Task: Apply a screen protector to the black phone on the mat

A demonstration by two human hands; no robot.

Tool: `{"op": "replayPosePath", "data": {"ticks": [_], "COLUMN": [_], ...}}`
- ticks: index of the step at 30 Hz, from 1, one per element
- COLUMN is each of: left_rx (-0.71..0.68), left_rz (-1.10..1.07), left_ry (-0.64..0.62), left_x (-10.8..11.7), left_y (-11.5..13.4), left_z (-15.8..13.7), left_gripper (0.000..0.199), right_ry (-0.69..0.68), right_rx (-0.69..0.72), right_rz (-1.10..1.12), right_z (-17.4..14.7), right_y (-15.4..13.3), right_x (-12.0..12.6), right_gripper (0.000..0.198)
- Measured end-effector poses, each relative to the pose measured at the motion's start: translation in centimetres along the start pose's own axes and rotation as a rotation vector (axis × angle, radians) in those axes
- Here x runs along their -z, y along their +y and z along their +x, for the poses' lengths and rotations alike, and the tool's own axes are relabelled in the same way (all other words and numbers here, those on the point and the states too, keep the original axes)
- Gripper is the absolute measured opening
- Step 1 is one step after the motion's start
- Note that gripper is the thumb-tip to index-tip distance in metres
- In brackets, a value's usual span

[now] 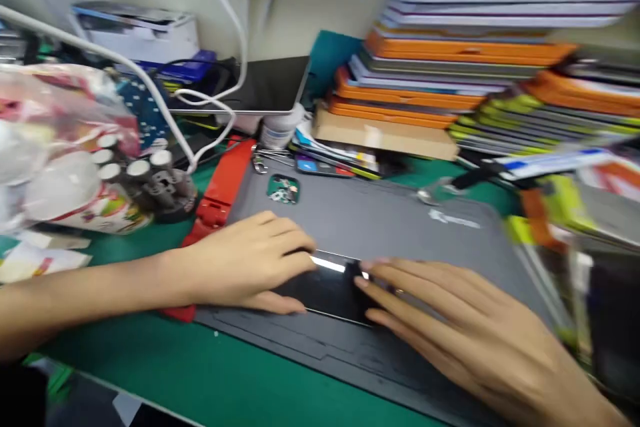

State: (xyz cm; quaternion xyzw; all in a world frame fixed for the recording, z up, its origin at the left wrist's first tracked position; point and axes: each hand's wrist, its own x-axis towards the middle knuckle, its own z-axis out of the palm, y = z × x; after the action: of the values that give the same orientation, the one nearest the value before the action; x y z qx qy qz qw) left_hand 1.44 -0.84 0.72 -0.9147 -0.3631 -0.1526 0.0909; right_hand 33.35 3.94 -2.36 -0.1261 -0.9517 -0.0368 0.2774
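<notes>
Black and shiny, our phone-like slab [330,290] is laid flat on the grey mat [360,220]. Our left hand [250,260] and right hand [465,320] touch its ends, not lifted off yet; we can't tell if they grip.

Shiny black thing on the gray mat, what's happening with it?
A person has both bare hands at the flat, glossy black device, which looks like a phone, on the gray mat. The left hand covers its left end, with the thumb at the near edge. The right hand has its fingers at the other end; blur hides how firmly they press. Farther back on the mat is a small green tray with little metal bits.
</notes>
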Motion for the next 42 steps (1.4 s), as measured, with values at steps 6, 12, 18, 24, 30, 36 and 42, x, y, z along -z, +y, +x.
{"op": "replayPosePath", "data": {"ticks": [6,12,18,24,30,36,42], "left_rx": [-0.066,-0.071,0.025,0.218,0.464,0.580,0.679], "left_rz": [0.084,0.143,0.067,-0.070,-0.289,-0.448,-0.544], "left_ry": [0.085,0.070,0.020,-0.069,-0.226,-0.384,-0.407], "left_x": [0.2,-0.1,0.6,0.3,-0.2,-0.4,1.8], "left_y": [0.2,0.3,-0.3,-0.6,-0.9,0.2,-0.6], "left_z": [0.3,0.3,0.3,0.3,0.5,0.3,0.8], "left_gripper": [0.050,0.053,0.034,0.035,0.038,0.051,0.072], "right_ry": [-0.053,-0.048,-0.042,-0.111,-0.071,0.022,0.003], "right_rx": [0.006,0.073,0.063,0.106,0.124,0.097,0.047], "right_rz": [0.064,-0.013,-0.026,-0.092,-0.100,-0.106,-0.028], "right_z": [1.0,0.0,-0.1,-0.1,0.3,1.6,2.6], "right_y": [-1.4,-2.1,-2.6,-2.6,-2.8,-3.1,-2.6], "right_x": [0.8,0.9,0.9,1.3,0.9,0.6,0.0], "right_gripper": [0.025,0.024,0.022,0.023,0.023,0.014,0.011]}}
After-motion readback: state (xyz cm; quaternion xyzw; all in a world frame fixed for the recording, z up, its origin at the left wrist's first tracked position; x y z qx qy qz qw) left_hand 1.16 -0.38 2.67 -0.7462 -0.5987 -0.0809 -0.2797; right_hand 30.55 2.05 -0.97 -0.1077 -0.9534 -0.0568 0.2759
